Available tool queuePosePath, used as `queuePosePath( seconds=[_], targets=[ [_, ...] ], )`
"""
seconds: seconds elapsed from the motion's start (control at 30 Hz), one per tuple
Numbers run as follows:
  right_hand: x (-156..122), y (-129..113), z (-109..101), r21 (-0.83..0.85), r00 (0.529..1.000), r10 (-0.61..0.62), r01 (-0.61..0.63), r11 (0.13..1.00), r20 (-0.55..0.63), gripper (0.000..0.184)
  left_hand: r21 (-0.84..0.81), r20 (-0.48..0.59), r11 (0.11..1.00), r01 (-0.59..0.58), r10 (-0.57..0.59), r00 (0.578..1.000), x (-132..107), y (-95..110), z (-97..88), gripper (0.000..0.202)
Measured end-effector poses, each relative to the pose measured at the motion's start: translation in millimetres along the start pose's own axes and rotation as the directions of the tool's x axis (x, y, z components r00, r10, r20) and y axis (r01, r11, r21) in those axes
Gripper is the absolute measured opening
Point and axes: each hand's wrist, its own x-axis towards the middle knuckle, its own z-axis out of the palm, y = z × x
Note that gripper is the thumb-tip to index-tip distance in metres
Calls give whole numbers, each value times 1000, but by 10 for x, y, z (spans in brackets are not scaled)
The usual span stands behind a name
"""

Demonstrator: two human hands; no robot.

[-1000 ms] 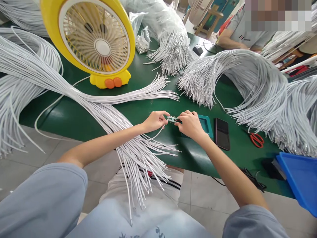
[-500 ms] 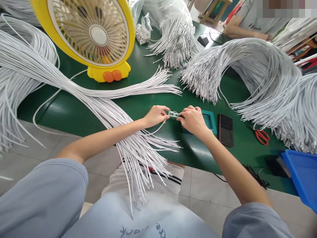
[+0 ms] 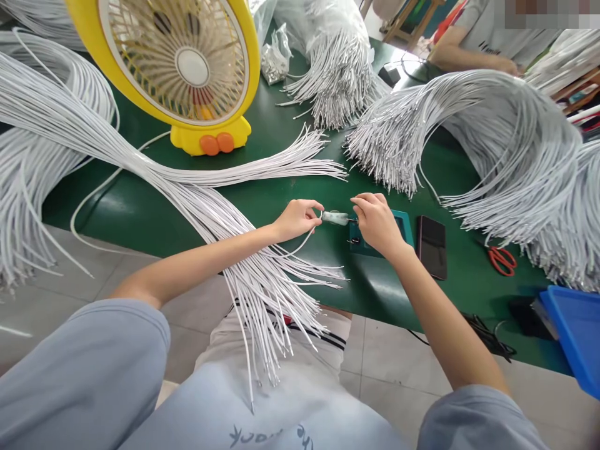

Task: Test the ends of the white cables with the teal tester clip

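My left hand [image 3: 296,220] is closed, its thumb and fingertips pinching a white cable [image 3: 305,240] at the near end of a small pale green piece [image 3: 335,217]. That piece points toward my right hand and is smeared by motion. My right hand [image 3: 375,220] is closed just to the right of it, over a teal tray [image 3: 402,226]. A thin dark tip [image 3: 351,220] shows at its fingers; what they hold is mostly hidden. Loose white cables [image 3: 262,269] fan out beneath my left forearm and hang over the table edge.
A yellow fan [image 3: 192,69] stands at the back left. Large white cable bundles [image 3: 492,125] arch on the right. Right of the tray lie a phone [image 3: 432,247] and red-handled scissors [image 3: 502,260], with a blue bin [image 3: 574,331] beyond. Another person's arm [image 3: 473,59] is at the far right.
My right hand has drawn a little to the right, away from the pale green piece, uncovering more of the teal tray. My left hand keeps its pinch in nearly the same place.
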Motion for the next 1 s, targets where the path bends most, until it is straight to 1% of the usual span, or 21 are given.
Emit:
queuePosePath(
  seconds=[0.07, 0.1, 0.17, 0.23, 0.27, 0.33, 0.4, 0.47, 0.57, 0.6, 0.67, 0.73, 0.77, 0.83, 0.9, 0.93, 1.0],
  targets=[
    [-10, -8, -20, 11, 1000, 8, -8, 1000, -17, 38, -43, -13, 999, 2, -2, 1000, -12, 25, -14, 21],
    [-23, -24, -39, 20, 999, 23, -22, 1000, -48, 38, -72, -19, 997, -7, 5, 1000, -19, 42, -19, 23],
    [-68, -86, -84, 60, 983, 63, -53, 997, -171, 37, -147, -29, 988, -41, 37, 999, -37, 92, -21, 27],
    [-134, -179, -109, 160, 933, 115, -62, 985, -342, 35, -227, -51, 971, -77, 67, 996, -66, 169, -5, 32],
    [-171, -231, -104, 240, 897, 152, -52, 969, -416, 34, -262, -65, 961, -86, 71, 995, -88, 217, 10, 35],
    [-235, -332, -56, 430, 846, 233, -5, 903, -479, 31, -307, -89, 948, -85, 61, 994, -156, 332, 51, 34],
    [-274, -421, 32, 567, 817, 278, 71, 821, -505, 27, -320, -92, 944, -84, 57, 994, -256, 458, 97, 26],
    [-285, -503, 133, 641, 825, 277, 129, 757, -493, 25, -339, -59, 937, -84, 68, 996, -377, 578, 137, 22],
    [-268, -623, 266, 680, 872, 196, 192, 707, -449, 24, -363, 9, 930, -64, 72, 997, -556, 717, 184, 27],
    [-259, -660, 302, 685, 886, 158, 211, 697, -435, 22, -345, 15, 936, -75, 86, 996, -607, 749, 199, 28],
    [-243, -717, 369, 695, 909, 88, 245, 676, -406, 18, -248, -18, 955, -162, 162, 987, -693, 793, 227, 27],
    [-237, -746, 432, 714, 927, 36, 262, 649, -373, 15, -94, -58, 948, -304, 299, 952, -758, 821, 256, 24],
    [-238, -750, 461, 726, 935, 18, 262, 636, -353, 15, -14, -66, 924, -382, 381, 922, -786, 832, 273, 23],
    [-247, -748, 516, 753, 952, -6, 247, 610, -306, 15, 129, -58, 838, -530, 540, 840, -833, 845, 318, 21],
    [-258, -746, 562, 781, 968, -22, 213, 587, -248, 16, 234, -20, 728, -644, 666, 745, -868, 842, 384, 21],
    [-261, -748, 581, 794, 976, -26, 192, 576, -216, 17, 273, 11, 676, -684, 709, 705, -880, 829, 426, 21],
    [-260, -758, 614, 820, 988, -34, 143, 554, -149, 21, 338, 95, 580, -741, 762, 640, -891, 774, 524, 22]
  ],
)
